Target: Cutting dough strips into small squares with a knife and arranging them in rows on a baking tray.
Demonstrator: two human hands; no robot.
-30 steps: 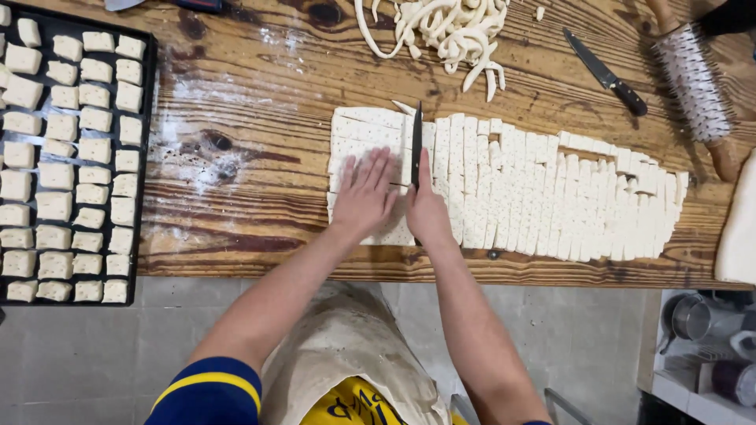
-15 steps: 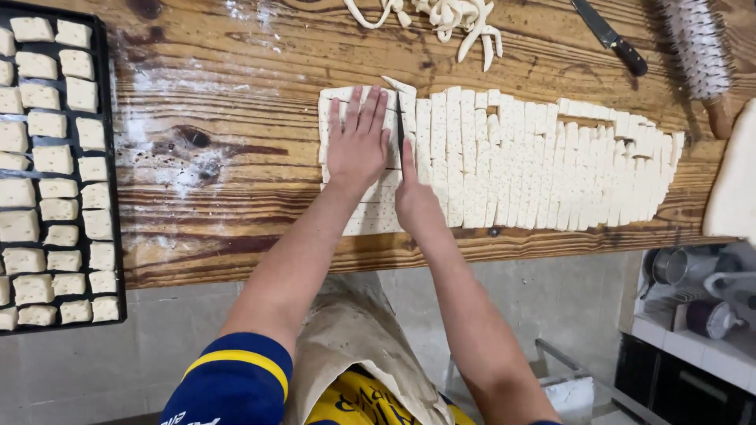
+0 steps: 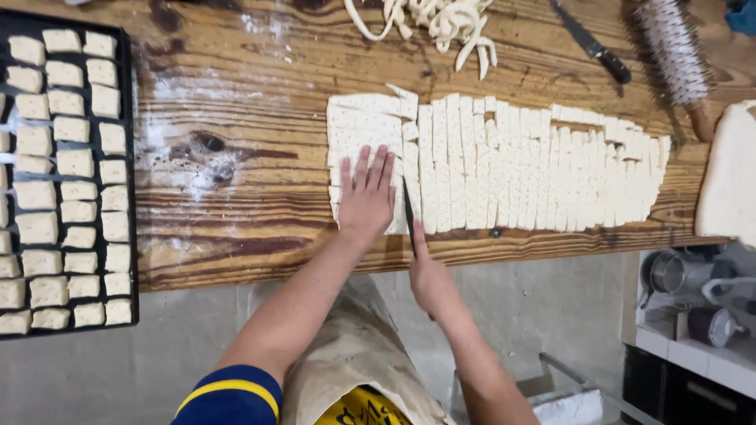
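One sheet of dough (image 3: 504,165) lies across the middle of the wooden table (image 3: 236,102), already cut into many narrow strips, too many for me to count for sure. There is one black tray (image 3: 126,94) at the left edge of the frame, filled with small dough squares in about three columns. At the top centre sits one heap of dough trimmings (image 3: 425,20), and to its right one spare knife (image 3: 591,43) and one spiked roller (image 3: 673,51). One uncut slab of dough (image 3: 728,173) shows at the right edge.

My left hand (image 3: 366,197) lies flat on the lower left end of the sheet, fingers straight and a little spread, palm pressing the dough down. My right hand (image 3: 425,271) sits just below the table's near edge, closed around the handle of one knife (image 3: 409,216), index finger stretched along its back. The blade stands in the dough right beside my left hand, on its right, touching the sheet at its lower edge.

Half a second ago my left hand lay higher on the sheet, near its top left corner, and the knife stood further up in the dough. Now both have come down toward the near edge, and my right hand has dropped off the table.
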